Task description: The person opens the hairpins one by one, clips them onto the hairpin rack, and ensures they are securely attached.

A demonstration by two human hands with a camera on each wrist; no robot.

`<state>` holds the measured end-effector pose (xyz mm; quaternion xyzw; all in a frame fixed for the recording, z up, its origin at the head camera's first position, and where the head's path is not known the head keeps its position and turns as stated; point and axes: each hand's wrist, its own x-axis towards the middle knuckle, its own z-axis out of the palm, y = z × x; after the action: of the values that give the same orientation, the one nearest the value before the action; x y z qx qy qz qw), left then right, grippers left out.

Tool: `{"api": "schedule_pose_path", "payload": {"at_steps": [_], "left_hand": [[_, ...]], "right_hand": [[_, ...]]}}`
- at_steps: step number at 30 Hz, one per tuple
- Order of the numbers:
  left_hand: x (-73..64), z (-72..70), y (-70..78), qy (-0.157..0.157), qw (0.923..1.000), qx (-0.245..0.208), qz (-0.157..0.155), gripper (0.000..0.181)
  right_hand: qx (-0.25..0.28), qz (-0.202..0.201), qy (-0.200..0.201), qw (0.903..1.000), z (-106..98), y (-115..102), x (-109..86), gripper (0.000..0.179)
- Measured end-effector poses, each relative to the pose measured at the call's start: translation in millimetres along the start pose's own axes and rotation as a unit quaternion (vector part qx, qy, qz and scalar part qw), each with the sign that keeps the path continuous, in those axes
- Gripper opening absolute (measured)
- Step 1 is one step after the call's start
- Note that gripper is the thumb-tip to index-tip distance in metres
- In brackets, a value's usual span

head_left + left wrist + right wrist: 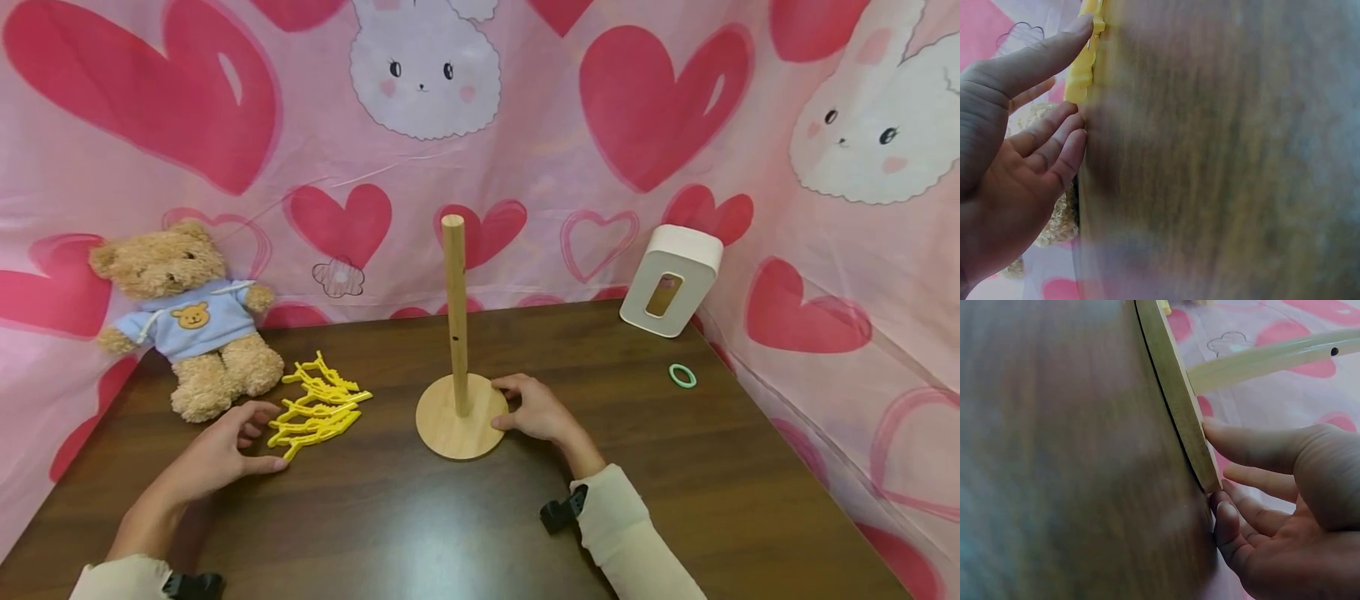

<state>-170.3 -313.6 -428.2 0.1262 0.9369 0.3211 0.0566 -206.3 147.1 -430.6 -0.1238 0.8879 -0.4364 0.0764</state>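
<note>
A round wooden base with an upright post, a wooden stand (462, 333), stands mid-table; small dark holes show in the post. My right hand (534, 407) holds the right edge of its base. In the right wrist view the thumb (1254, 445) lies on the base's upper edge, with the other fingers at the rim. Several yellow branch-shaped plastic pieces (318, 408) lie in a row left of the stand. Beside their left ends is my left hand (221, 446), thumb and fingers spread apart. Its thumb tip overlaps a yellow piece (1082, 78) in the left wrist view.
A teddy bear (198, 325) in a blue top sits at the back left. Toward the back right stand a white box with a slot (670, 279) and a small green ring (682, 376). A pink heart-printed cloth (517, 158) hangs behind the brown table (360, 525).
</note>
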Motion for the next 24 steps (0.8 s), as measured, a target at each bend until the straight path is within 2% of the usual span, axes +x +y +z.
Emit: {"api": "schedule_pose_path", "payload": {"at_steps": [9,15,24], "left_hand": [[0.1,-0.5,-0.5,-0.008,0.9999,0.007,-0.007,0.058],[-1.0,1.7,-1.3,-0.007,0.9998,-0.008,0.016,0.044],[1.0,4.1,3.7,-0.016,0.9998,-0.007,0.004,0.049]], "right_hand": [[-0.014,-0.015,0.004,0.9998,1.4,4.2,-1.9,0.053],[-0.006,-0.025,0.002,0.9997,1.9,5.4,-2.2,0.053],[-0.014,-0.013,0.006,0.9998,2.5,4.6,-0.8,0.053]]}}
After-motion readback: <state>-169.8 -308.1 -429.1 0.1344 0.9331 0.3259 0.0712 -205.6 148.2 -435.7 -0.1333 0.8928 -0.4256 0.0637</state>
